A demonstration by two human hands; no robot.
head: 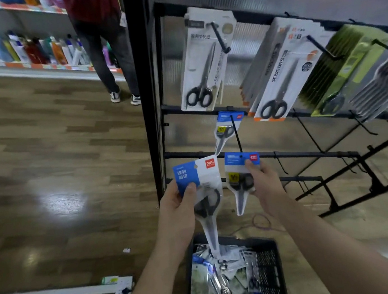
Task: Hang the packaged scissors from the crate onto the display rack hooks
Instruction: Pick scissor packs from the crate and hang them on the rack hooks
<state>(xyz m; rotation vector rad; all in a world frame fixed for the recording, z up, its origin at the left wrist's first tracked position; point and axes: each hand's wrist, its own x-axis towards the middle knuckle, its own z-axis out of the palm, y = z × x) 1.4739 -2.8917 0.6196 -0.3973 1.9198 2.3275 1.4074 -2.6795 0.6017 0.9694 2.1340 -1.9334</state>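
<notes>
the left hand [178, 209] grasps a clear plastic pack of black-handled scissors with a blue and white card top [197, 184]; its fingers [190, 187] are clenched on the blue part of the card, and the long blade end of the pack hangs down toward the crate. the right hand [265, 182] holds a smaller clear pack of scissors with a blue card top and red logo [241, 178], the thumb pressed on the card at its upper right, and the pack's hole sits at the tip of a thin black hook [236, 135] of the black metal display rack [146, 92]. whether the pack is already on the hook i cannot tell.

farther back on the same hook, at 12 o'clock from the right hand, hangs another small blue-topped scissors pack [228, 129]. above it, on the upper rail, a tall white card pack with black scissors [204, 59] hangs, and at 2 o'clock there is a thick row of white "scissors" packs [280, 73], then green-yellow packs [350, 67].

at 6 o'clock, low on the wooden floor [59, 147], stands a black plastic mesh crate [269, 264] with many more plastic packs [222, 268] lying mixed inside it. at 11 o'clock, far away, a person in dark trousers and sneakers [107, 49] stands before shelves of bottles [27, 51].
</notes>
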